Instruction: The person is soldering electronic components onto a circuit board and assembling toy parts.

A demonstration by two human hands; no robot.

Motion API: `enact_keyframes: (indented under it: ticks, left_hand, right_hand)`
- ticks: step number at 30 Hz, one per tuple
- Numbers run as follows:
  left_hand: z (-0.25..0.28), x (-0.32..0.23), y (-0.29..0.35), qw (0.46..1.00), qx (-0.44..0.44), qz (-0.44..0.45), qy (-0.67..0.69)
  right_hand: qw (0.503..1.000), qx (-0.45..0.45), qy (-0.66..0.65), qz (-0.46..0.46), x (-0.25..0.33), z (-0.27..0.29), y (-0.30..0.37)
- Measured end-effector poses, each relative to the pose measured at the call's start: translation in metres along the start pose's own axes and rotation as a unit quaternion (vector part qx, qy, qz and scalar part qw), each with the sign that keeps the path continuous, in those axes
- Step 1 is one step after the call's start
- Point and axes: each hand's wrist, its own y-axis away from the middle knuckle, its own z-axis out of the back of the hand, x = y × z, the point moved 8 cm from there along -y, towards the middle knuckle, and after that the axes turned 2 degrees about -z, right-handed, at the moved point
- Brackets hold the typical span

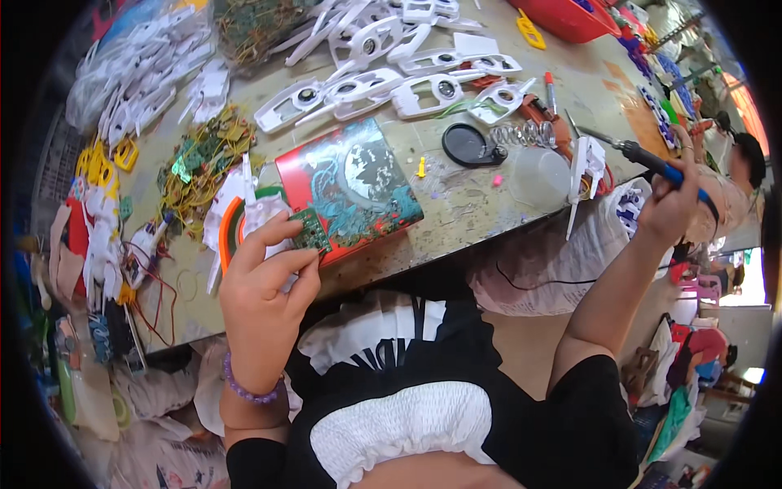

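Green circuit board (310, 231), red-teal patterned tin (352, 189), blue-handled soldering iron (652, 163), white plastic housings (383, 77), purple bead bracelet (244, 389).

We see a worn table (489, 204) carrying white plastic shells (383, 77), a red tin box (350, 187), a black round lid (466, 145), and perhaps tangled wires (199, 163)

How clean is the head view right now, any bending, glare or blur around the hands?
Head view: fisheye bends the table edge and leaves black corners; the left hand on the small green circuit board is sharp; the right hand with the soldering iron is slightly soft; the far right is overexposed.
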Motion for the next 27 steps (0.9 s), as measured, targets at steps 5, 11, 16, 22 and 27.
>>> enact_keyframes:
  ticks: [5,11,16,22,27]
  left_hand:
    - [0.0,-0.001,0.004,1.0,0.001,0.02,0.001]
    - [0.001,-0.003,0.002,1.0,0.004,0.012,-0.009]
    - [0.003,0.001,0.0,1.0,0.012,0.0,0.0]
    - [0.01,0.0,-0.008,0.997,0.049,-0.049,0.025]
    - [0.022,0.007,-0.011,1.0,-0.005,0.014,-0.007]
  right_hand:
    - [0.993,0.032,0.097,-0.064,-0.042,-0.026,0.01]
    - [0.966,0.156,0.18,-0.1,-0.082,-0.088,0.058]
    - [0.982,0.076,-0.011,-0.17,-0.084,-0.084,0.096]
    - [0.925,0.343,0.08,0.142,0.03,-0.108,0.192]
    - [0.713,0.109,-0.31,0.619,0.149,-0.089,0.234]
